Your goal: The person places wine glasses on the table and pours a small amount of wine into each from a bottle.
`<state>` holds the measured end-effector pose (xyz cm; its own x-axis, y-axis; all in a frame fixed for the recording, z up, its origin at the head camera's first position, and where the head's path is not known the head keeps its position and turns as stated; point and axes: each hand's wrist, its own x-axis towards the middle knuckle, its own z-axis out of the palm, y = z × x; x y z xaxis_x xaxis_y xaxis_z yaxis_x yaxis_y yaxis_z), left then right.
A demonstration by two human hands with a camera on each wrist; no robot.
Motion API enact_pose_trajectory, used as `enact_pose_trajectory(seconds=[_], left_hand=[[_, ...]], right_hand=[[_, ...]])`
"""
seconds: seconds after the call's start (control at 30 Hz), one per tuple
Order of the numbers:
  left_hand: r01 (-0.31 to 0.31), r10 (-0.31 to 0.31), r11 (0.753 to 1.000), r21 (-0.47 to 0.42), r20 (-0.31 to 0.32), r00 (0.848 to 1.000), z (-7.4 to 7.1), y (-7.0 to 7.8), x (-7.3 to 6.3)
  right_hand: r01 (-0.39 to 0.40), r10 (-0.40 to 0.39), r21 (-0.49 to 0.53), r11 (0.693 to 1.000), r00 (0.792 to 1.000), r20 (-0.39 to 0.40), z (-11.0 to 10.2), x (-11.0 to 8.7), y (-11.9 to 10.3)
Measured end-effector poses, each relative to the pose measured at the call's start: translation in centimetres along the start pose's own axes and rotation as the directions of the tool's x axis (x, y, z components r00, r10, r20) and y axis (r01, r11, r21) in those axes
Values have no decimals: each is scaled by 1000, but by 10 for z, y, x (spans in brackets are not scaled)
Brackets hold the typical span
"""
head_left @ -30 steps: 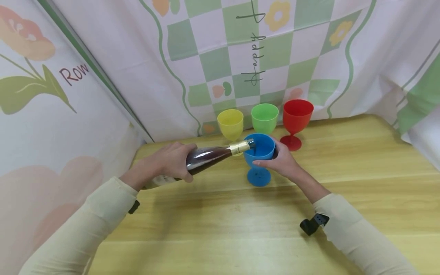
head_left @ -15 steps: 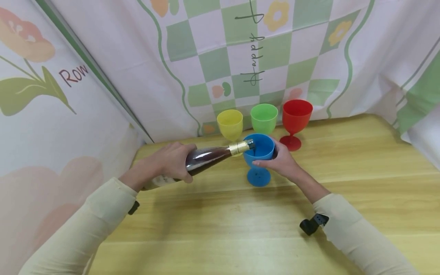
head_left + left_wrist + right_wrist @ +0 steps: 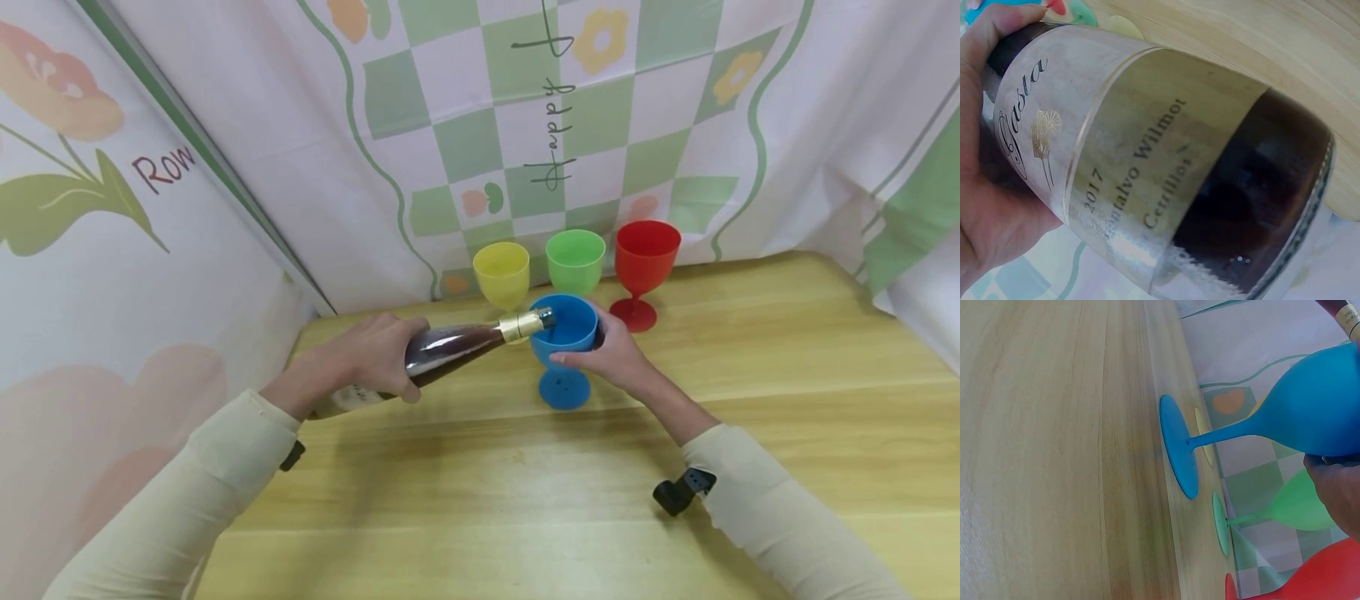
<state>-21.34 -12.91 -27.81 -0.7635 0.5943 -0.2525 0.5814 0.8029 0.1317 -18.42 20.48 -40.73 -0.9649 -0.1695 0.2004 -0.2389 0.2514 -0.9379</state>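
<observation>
My left hand [image 3: 382,354] grips a dark wine bottle [image 3: 453,350] around its body and tilts it to the right. The bottle's gold-collared mouth lies over the rim of a blue goblet [image 3: 566,333], and a thin dark stream shows inside the cup. My right hand [image 3: 611,350] holds the goblet's bowl from the right side, thumb at the front. In the right wrist view the goblet's round blue foot [image 3: 1179,447] is at the wooden tabletop. Up close in the left wrist view, the bottle label [image 3: 1129,137] reads 2017, with dark liquid near the base.
Behind the blue goblet stand a yellow goblet [image 3: 502,271], a green goblet [image 3: 575,258] and a red goblet [image 3: 647,258] in a row. A printed curtain [image 3: 465,92] hangs at the table's back edge. Another curtain [image 3: 150,275] borders the left side of the wooden table [image 3: 495,500].
The hands, bottle and blue goblet hold nearly the same pose throughout. The whole head view has shifted down very slightly.
</observation>
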Motion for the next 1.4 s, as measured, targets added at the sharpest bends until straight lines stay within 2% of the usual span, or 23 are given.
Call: enact_pose_trajectory(seconds=[1.4], left_hand=[[-4, 4, 1000, 2, 4, 1000, -1, 0, -2]], right_hand=[[4, -4, 0, 1000, 1000, 6, 0, -1, -2]])
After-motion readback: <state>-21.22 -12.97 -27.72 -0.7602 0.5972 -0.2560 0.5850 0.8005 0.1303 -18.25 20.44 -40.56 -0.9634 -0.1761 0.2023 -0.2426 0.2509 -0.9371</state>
